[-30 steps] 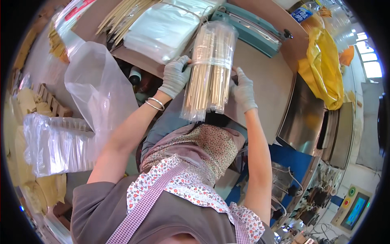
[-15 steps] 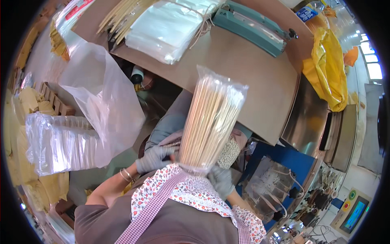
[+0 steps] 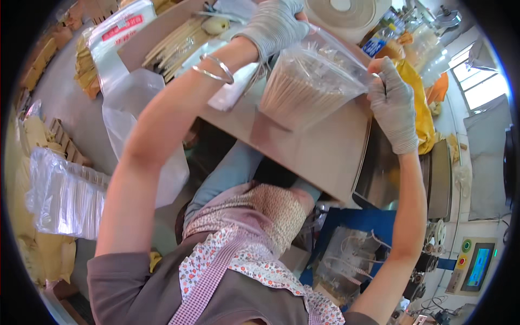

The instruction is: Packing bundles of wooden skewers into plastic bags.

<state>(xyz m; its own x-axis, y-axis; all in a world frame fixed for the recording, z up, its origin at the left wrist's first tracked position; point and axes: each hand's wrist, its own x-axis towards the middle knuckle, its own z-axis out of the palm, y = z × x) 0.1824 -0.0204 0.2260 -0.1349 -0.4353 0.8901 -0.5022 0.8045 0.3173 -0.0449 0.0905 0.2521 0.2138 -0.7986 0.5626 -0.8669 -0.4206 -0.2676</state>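
Note:
A clear plastic bag [image 3: 309,89] packed with thin wooden sticks is held up over the brown tabletop [image 3: 303,154], its loose top edge stretched between my hands. My left hand [image 3: 276,30], in a grey glove with bare fingertips, is closed on one end of that edge. My right hand [image 3: 392,105], gloved the same way, is closed on the other end. The stick ends show through the plastic. The bag and my left hand hide most of what lies behind them on the table.
Loose sticks [image 3: 173,49] and flat clear bags [image 3: 233,97] lie at the table's left. A yellow bag [image 3: 417,108] hangs at the right. Packed stick bundles [image 3: 70,195] stand at the far left. A control panel [image 3: 474,265] is at the lower right.
The bag of sticks has gone from upright against my apron to out over the tabletop. Both hands have risen from its lower end to its top edge, arms now stretched forward.

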